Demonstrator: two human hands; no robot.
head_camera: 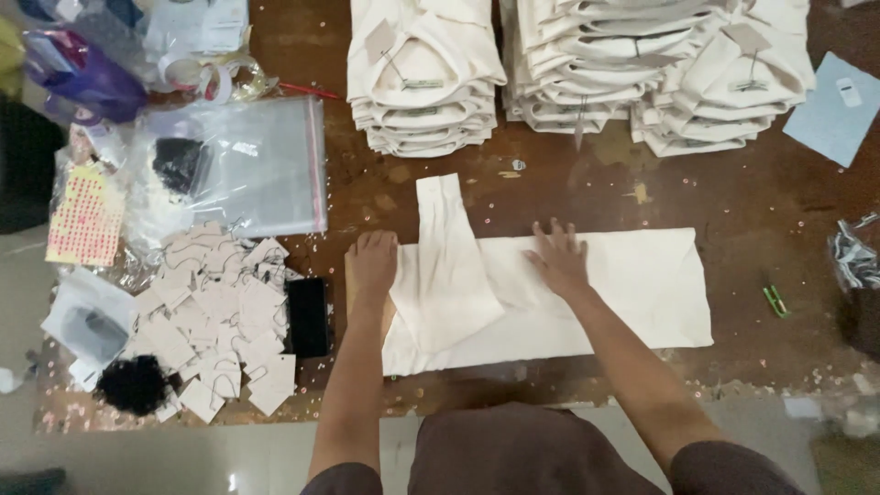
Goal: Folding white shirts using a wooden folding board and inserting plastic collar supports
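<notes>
A cream garment [632, 289] lies flat and half folded across the brown table [385, 197], a sleeve [449, 247] turned up over its left part. My left hand [371, 263] rests with curled fingers on the garment's left end, beside the sleeve. My right hand [557, 257] presses flat, fingers spread, on the middle of the garment near its far edge. Neither hand grips anything.
Stacks of folded cream garments [423, 73] [660, 64] stand at the back. Left of me lie a heap of paper tags [215, 316], a black phone [307, 316], clear zip bags [247, 165] and a sticker sheet [85, 220]. A green clip [775, 301] and blue card [836, 108] sit right.
</notes>
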